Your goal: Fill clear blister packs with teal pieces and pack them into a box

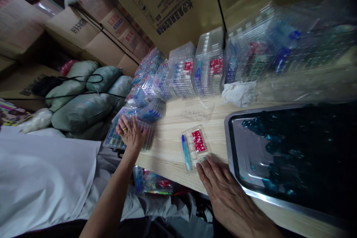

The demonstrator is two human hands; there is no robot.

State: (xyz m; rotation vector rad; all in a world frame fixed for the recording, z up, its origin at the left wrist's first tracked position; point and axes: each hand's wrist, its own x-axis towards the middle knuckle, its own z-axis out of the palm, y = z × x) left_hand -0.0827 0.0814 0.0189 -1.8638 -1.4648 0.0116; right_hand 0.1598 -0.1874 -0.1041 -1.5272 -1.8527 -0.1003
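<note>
Right hand [220, 187]: fingers spread, tips just touching the clear blister pack [195, 148], not gripping; inside it, a red card [198, 140] and blue pen [186, 152]. A steel tray [230, 137] sits just beyond those fingers; a careless push could jam the pack against its rim. Left hand [131, 133]: fingers flat on a lower blister pack [117, 139]. Pressing could shift it, toppling the stacked packs [146, 95] past your fingertips.

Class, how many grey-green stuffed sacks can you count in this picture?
5, heaped together beside the wooden table: an upper sack, a darker one, a paler one, the largest, and one partly hidden beneath it. More may be hidden.
</note>
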